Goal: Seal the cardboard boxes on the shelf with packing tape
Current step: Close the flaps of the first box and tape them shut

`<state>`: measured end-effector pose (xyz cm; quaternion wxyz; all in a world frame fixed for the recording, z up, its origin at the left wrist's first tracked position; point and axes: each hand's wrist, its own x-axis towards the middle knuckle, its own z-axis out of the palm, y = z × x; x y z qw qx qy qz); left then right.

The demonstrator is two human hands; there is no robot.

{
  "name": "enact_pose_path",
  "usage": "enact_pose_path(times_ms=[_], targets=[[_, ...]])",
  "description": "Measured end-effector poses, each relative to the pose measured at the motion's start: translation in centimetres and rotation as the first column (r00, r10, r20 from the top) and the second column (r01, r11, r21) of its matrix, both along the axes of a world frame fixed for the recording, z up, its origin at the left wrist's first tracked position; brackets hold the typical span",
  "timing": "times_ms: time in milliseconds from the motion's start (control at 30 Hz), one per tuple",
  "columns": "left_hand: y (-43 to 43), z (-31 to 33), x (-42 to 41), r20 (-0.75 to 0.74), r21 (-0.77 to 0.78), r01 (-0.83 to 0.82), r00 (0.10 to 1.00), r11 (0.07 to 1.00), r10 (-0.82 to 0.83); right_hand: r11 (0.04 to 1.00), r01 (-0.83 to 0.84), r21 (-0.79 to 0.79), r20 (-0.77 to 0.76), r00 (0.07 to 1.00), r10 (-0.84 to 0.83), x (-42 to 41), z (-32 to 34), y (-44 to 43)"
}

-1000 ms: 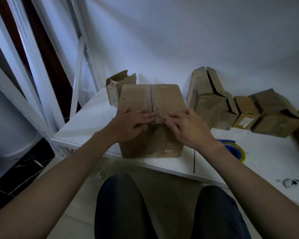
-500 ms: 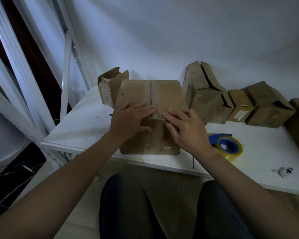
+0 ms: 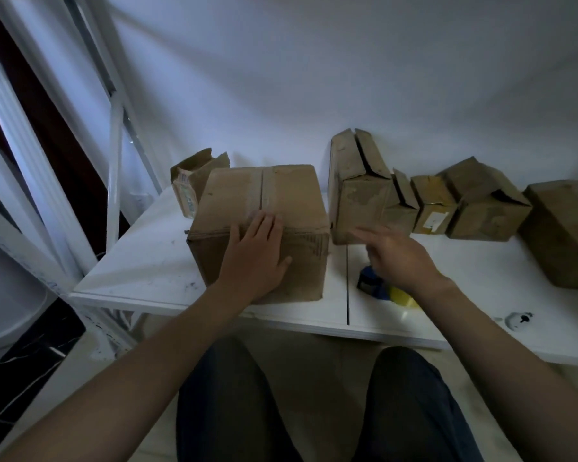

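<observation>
A closed cardboard box with a strip of tape along its top seam stands near the front of the white shelf. My left hand lies flat over the box's front top edge, fingers straight. To the right, my right hand hovers off the box, blurred, fingers spread and holding nothing. It hangs above the blue and yellow tape roll, which lies on the shelf and is partly hidden by that hand.
A small open box stands behind the big one at the left. Several more cardboard boxes line the wall to the right, some with loose flaps. White shelf posts rise at the left. My knees are below the shelf edge.
My right hand has left the box's front edge and swung right, over the tape roll. My left hand has slid toward the middle of the front edge. The view has shifted.
</observation>
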<state>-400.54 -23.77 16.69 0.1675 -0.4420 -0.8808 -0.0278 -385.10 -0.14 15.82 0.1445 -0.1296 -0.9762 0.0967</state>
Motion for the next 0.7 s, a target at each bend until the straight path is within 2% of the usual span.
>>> enact_pose_path(times_ms=[67,133,267,367,533,700], targets=[[1.4,0.1,1.1,-0.007,0.016,0.036,0.999,0.999,-0.036,0.991,0.136,0.005,0.212,0.968,-0.134,1.4,-1.3,3.9],[2.9,0.0,2.1,-0.01,0.023,0.034,0.999,0.999,-0.034,0.979,0.204,0.022,0.407,0.892,-0.195,2.1,-2.7,6.9],[5.4,0.0,3.4,-0.015,0.025,0.024,1.0,0.999,-0.024,0.967,0.253,-0.042,0.548,0.815,-0.19,2.3,-5.5,10.0],[6.2,-0.1,3.7,0.015,0.021,-0.027,1.0,0.999,0.027,0.959,0.261,-0.112,0.567,0.809,-0.154,1.7,-7.3,11.3],[6.9,0.9,3.7,0.064,-0.028,-0.058,0.996,0.998,0.059,0.941,0.281,-0.189,0.44,0.881,-0.174,1.5,-8.8,12.0],[6.9,1.6,3.8,0.141,-0.036,-0.072,0.987,0.997,0.076,0.913,0.323,-0.247,0.379,0.9,-0.216,2.0,-8.5,12.1]])
